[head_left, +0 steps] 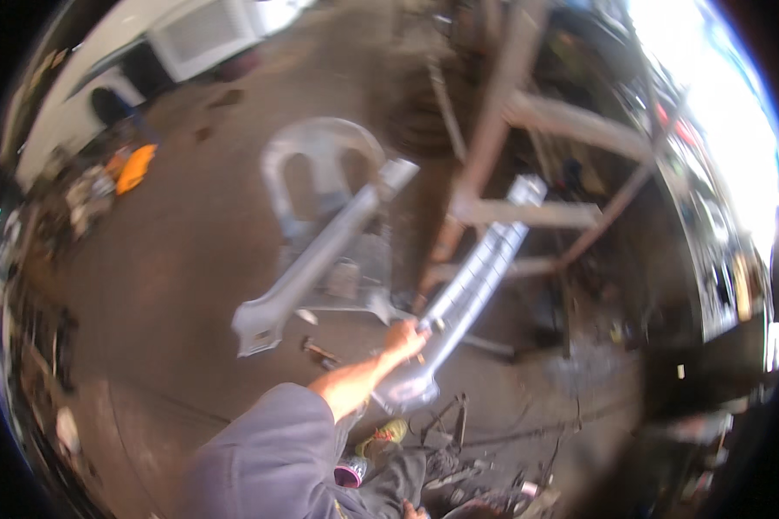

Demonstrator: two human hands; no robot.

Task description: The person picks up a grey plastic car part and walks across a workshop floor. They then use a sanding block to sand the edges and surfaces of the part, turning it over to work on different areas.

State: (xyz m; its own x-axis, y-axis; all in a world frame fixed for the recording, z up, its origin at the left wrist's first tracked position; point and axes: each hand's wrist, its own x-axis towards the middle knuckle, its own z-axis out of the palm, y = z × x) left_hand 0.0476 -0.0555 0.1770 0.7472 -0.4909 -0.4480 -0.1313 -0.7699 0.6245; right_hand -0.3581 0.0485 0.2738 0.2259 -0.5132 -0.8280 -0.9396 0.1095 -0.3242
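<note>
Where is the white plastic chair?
In the head view, the white plastic chair stands on the floor upper centre, behind the two long metal beams, left of the rusty frame.

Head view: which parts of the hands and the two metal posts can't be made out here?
- Left hand: on the right-hand metal post; motion blur hides whether the fingers close around it.
- Right hand: only a sliver shows, cut off by the lower edge; open or shut unknown.
- Left-hand metal post: blurred, so its surface detail is lost.
- Plastic chair: seat partly hidden behind that post.
- Upper right: glare washes out everything there.
</note>
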